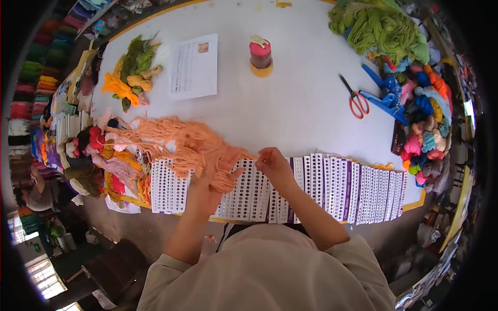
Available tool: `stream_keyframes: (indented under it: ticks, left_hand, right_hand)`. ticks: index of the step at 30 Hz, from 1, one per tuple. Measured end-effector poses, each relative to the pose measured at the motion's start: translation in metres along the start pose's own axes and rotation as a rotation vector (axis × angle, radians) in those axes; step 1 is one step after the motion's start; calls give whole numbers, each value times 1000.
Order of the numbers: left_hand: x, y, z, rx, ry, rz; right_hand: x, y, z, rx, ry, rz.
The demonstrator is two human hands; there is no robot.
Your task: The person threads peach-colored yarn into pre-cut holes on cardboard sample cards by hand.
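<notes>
A loose, tangled bundle of peach yarn (189, 142) lies over the near left part of the table. My left hand (215, 179) is under its right end, with strands draped across the palm and fingers. My right hand (272, 165) pinches a few strands drawn out to the right from the bundle. Beneath both hands stretches a row of white punched cards (244, 194) along the table's near edge, some with purple strips. The yarn hides part of the cards and part of my left hand's fingers.
Further back are a printed sheet (194, 67), a pink-topped cone (260, 54) and green and yellow skeins (132, 72). To the right lie scissors (355, 98), a blue tool (386, 93), a dark phone-like device (398, 138), green yarn (381, 31) and colourful skeins (425, 119). More skeins (109, 160) crowd the left.
</notes>
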State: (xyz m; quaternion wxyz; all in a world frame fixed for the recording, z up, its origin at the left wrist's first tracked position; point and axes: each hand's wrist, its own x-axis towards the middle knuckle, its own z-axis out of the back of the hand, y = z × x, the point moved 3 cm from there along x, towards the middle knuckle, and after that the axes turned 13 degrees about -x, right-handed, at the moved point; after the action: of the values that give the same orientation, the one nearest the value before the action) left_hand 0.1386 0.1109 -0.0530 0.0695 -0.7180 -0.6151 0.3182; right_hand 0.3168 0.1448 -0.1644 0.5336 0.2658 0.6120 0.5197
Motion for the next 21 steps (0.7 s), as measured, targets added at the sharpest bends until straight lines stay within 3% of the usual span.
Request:
stream_keyframes:
  ticks: [1, 3, 6, 8, 10, 12, 15, 18, 21]
  left_hand:
    - [-6, 4, -6, -58, -17, 11]
    - [-18, 8, -11, -60, 62, 11]
    - [-32, 10, -14, 53, 195, -7]
    - [-46, 11, -20, 45, 150, 124]
    - [-54, 8, -26, 55, 156, 100]
    - [-59, 6, -23, 41, 158, 51]
    - [-68, 7, -17, 28, 156, 75]
    - [-78, 7, -27, 42, 196, 120]
    - [-84, 13, -25, 115, 176, 132]
  right_hand:
    - [-14, 25, 1, -15, -3, 14]
    - [-45, 79, -2, 333, 171, 10]
    - [-73, 118, -12, 134, 160, 21]
    - [-82, 118, -18, 120, 133, 88]
    - [-92, 121, -22, 108, 110, 146]
    - [-102, 121, -22, 321, 129, -14]
    - [-115, 130, -26, 415, 95, -71]
    - [-125, 138, -30, 261, 34, -5]
    - [-129, 134, -39, 322, 24, 129]
